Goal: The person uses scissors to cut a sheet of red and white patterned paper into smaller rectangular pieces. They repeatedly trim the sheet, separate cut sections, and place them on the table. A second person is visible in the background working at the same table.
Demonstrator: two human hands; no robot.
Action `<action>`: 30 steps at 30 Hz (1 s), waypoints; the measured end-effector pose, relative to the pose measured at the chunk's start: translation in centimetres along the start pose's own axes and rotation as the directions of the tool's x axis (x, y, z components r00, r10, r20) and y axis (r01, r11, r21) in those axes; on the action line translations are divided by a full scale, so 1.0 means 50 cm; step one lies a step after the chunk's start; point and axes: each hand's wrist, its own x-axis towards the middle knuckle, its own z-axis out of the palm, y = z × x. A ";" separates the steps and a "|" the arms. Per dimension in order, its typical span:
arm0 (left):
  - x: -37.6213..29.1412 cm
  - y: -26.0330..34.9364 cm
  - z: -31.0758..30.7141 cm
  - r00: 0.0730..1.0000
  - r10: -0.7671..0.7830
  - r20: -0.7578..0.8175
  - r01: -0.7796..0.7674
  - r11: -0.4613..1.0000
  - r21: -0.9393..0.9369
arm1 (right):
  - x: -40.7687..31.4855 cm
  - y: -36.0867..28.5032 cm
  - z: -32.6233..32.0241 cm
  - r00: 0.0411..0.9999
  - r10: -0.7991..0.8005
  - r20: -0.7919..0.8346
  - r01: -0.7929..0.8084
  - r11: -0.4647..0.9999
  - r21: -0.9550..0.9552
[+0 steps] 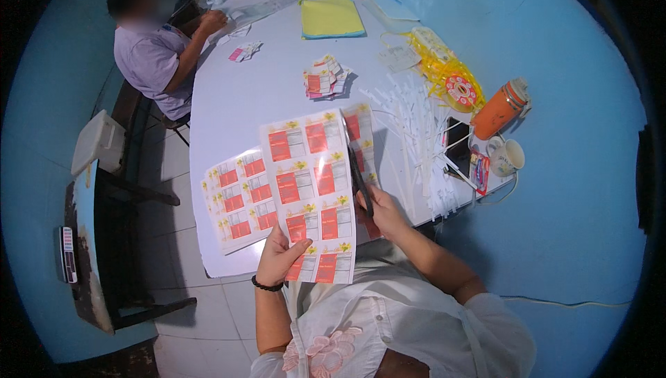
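Note:
A glossy sheet of printed red-and-white labels (316,180) is held up in front of me. My left hand (283,258) grips its lower left edge, thumb on top. In my right hand (382,211) is a pair of scissors (358,175) with black handles, its blades along the sheet's right edge. Partly behind the scissors, a strip of the same printed labels (364,136) shows. To the left, a stack of similar label sheets (237,196) lies on the white table (276,71).
Beyond the sheet sits a pile of cut labels (327,77). White paper strips (416,144), a phone (458,141), a mug (506,158) and an orange bottle (499,110) crowd the right edge. A yellow folder (332,18) lies farther back. Another person (153,60) sits at the far left.

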 end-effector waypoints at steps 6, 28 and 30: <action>-0.016 -0.002 -0.030 0.998 -0.004 -0.060 0.005 1.000 0.022 | 0.052 0.005 -0.012 0.993 -0.074 0.094 0.089 0.980 -0.177; 0.001 -0.012 -0.045 0.961 0.082 -0.265 -0.066 0.995 0.068 | 0.305 -0.103 -0.268 0.758 -0.635 -0.149 0.199 0.444 -0.874; 0.002 -0.014 -0.047 0.957 0.123 -0.263 -0.095 0.988 0.118 | 0.297 -0.119 -0.271 0.784 -0.592 -0.186 0.192 0.517 -0.834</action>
